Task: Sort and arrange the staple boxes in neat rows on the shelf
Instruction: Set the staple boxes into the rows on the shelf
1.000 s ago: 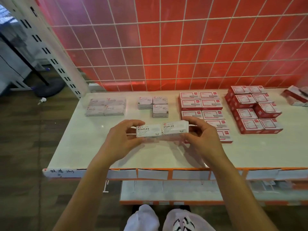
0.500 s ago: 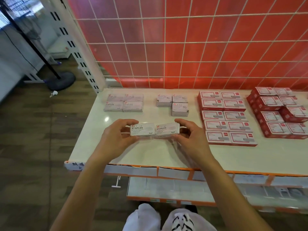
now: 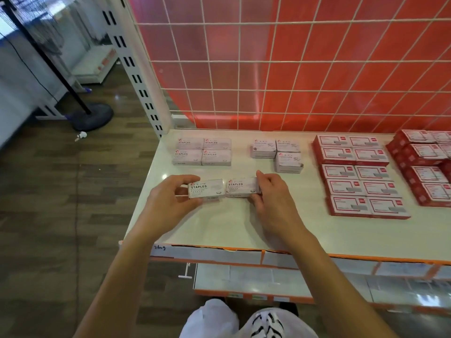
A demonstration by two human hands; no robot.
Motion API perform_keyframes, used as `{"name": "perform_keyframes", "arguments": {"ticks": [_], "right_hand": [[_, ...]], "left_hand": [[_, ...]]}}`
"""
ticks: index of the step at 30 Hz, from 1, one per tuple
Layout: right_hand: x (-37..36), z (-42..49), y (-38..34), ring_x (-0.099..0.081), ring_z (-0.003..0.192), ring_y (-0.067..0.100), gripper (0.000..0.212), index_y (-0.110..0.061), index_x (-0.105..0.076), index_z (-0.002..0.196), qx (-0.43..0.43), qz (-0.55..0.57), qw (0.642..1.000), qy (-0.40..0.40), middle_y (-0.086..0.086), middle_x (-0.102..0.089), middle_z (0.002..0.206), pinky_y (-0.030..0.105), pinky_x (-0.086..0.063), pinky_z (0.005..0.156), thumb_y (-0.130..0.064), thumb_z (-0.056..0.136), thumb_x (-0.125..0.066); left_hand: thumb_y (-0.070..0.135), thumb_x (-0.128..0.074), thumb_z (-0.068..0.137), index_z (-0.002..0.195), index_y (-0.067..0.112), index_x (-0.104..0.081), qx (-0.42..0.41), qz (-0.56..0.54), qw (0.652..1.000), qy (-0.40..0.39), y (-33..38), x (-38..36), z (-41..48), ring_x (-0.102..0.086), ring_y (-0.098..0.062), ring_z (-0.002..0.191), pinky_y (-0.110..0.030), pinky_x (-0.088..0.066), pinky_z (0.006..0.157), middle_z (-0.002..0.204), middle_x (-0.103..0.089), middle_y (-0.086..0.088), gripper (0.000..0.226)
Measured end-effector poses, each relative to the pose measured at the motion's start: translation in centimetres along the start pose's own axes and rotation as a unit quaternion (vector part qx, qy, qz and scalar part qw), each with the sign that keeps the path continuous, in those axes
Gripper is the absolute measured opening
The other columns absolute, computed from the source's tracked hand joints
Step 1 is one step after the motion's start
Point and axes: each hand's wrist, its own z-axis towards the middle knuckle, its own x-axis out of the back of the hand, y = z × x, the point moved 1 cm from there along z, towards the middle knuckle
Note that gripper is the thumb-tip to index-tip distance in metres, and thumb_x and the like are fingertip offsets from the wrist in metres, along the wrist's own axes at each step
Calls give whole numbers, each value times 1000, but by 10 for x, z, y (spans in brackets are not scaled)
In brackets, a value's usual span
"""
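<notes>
Two white boxes marked STAPLES sit side by side low over the white shelf [image 3: 244,223], near its left front. My left hand [image 3: 170,196] grips the left staple box [image 3: 206,189] by its left end. My right hand [image 3: 271,191] grips the right staple box [image 3: 242,187] by its right end. A small gap shows between the two boxes. Behind them, at the shelf's back left, a block of white staple boxes [image 3: 202,151] lies in two rows of two.
White paper-clip boxes [image 3: 278,152] stand behind my right hand. Red boxes in two columns [image 3: 353,172] fill the right side, with a taller red stack [image 3: 424,162] beyond. An orange wire-grid back panel [image 3: 292,69] closes the rear. The shelf's left edge drops to wooden floor.
Both hands have carried the two staple boxes toward the shelf's left side and lower over its surface. The view has shifted left.
</notes>
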Motion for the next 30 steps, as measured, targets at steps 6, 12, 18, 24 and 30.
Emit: {"name": "perform_keyframes", "arguments": {"ticks": [6, 12, 18, 24, 30], "right_hand": [[-14, 12, -19, -35, 122, 27, 52, -6, -29, 145, -16, -43, 999, 13, 12, -41, 135, 29, -30, 100, -18, 97, -46], [-22, 18, -34, -46, 109, 27, 37, -8, -52, 131, -5, -32, 998, 49, 11, -54, 115, 29, -34, 88, -16, 94, -52], [-30, 25, -42, -51, 95, 28, 26, -3, -63, 115, 7, -52, 996, 79, 12, -58, 101, 33, -39, 79, -14, 93, -55], [-35, 34, -47, -51, 96, 26, 24, -6, -64, 112, 0, -37, 995, 92, 10, -59, 102, 29, -37, 82, -15, 91, -58], [-36, 40, -49, -51, 100, 26, 25, -8, -62, 115, -2, -36, 995, 91, 9, -60, 107, 27, -35, 83, -16, 91, -58]], "left_hand": [[14, -76, 78, 120, 24, -60, -1, -20, 1000, 3, -9, 16, 5, -66, -2, 90, -13, -53, 73, 106, -66, 7, 46], [12, -76, 78, 120, 22, -61, 5, -30, 1000, -1, -18, 27, 10, -68, -3, 89, -14, -54, 74, 105, -67, 5, 45], [11, -75, 79, 119, 21, -61, 2, -33, 999, -7, -21, 33, 12, -66, -1, 91, -10, -53, 73, 108, -66, 5, 44], [9, -75, 79, 119, 21, -61, 6, -38, 999, -7, -25, 37, 15, -66, -2, 91, -9, -52, 71, 106, -66, 5, 44], [10, -75, 79, 118, 24, -61, 2, -39, 999, -16, -28, 39, 19, -67, -3, 92, -11, -53, 72, 108, -66, 4, 44]]}}
